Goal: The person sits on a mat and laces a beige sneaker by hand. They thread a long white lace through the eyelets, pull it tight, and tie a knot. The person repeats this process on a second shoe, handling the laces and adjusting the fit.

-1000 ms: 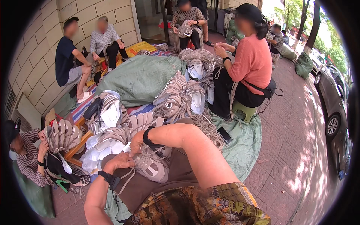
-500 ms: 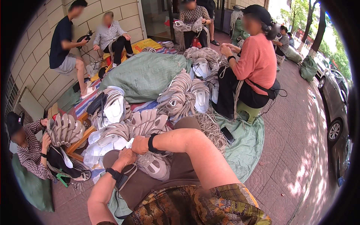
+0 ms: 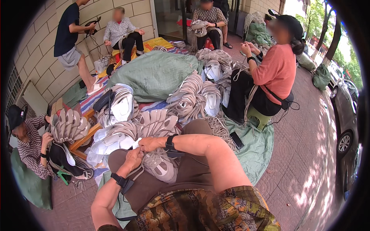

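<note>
Across my lap lies a beige-grey shoe upper [image 3: 161, 168] with its toe toward me. My left hand [image 3: 133, 159] is closed beside its far left edge, pinching a pale shoelace [image 3: 139, 173] that loops down next to the upper. Just beyond, my right hand [image 3: 150, 144] is also closed, its fingertips meeting those of the left. A small white piece shows at the right fingertips; what that hand grips is hidden. Past my hands a fanned row of beige shoe uppers [image 3: 158, 120] and white-lined uppers [image 3: 115, 139] lies heaped.
A large green sack [image 3: 152, 75] lies in the middle, with bundled uppers [image 3: 189, 92] beside it. A phone [image 3: 236, 140] rests on a green sheet [image 3: 256, 154] at right. A co-worker in a coral top [image 3: 273, 73] sits nearby; one in stripes [image 3: 32, 148] sits left by a wooden frame [image 3: 90, 133].
My right hand has shifted slightly right and my left has followed, both staying together by the upper. At the back, the standing person's hands have risen with a dark object.
</note>
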A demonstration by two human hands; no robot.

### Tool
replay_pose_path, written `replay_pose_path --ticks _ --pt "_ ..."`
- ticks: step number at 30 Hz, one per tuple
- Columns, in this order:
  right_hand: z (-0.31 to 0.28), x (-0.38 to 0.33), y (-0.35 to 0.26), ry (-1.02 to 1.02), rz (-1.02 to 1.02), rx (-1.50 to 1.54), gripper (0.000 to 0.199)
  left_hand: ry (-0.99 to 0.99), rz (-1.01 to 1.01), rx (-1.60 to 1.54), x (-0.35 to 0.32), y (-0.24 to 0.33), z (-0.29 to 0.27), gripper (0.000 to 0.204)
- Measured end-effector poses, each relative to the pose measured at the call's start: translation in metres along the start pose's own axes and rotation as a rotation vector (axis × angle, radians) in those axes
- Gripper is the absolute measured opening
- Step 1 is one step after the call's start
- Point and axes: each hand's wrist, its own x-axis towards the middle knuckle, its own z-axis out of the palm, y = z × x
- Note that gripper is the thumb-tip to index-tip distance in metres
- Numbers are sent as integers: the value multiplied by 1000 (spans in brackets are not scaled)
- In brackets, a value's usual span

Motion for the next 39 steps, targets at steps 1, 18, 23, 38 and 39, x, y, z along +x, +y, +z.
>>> replay_pose_path --ticks 1,18,23,38,39 --pt "-1 -3 1 -14 -38 -31 19 -33 56 1 -6 4 -3 10" --pt "-29 0 -182 -382 -543 666 13 -96 695 -460 -83 201 -96 16" --pt "-91 -24 -63 306 -47 522 15 389 378 -700 -17 123 -149 39" --pt "4 -84 -13 318 28 -297 14 82 -288 19 -42 9 -7 23" --pt "7 -80 -11 298 53 -328 16 95 -289 3 -41 7 -4 24"
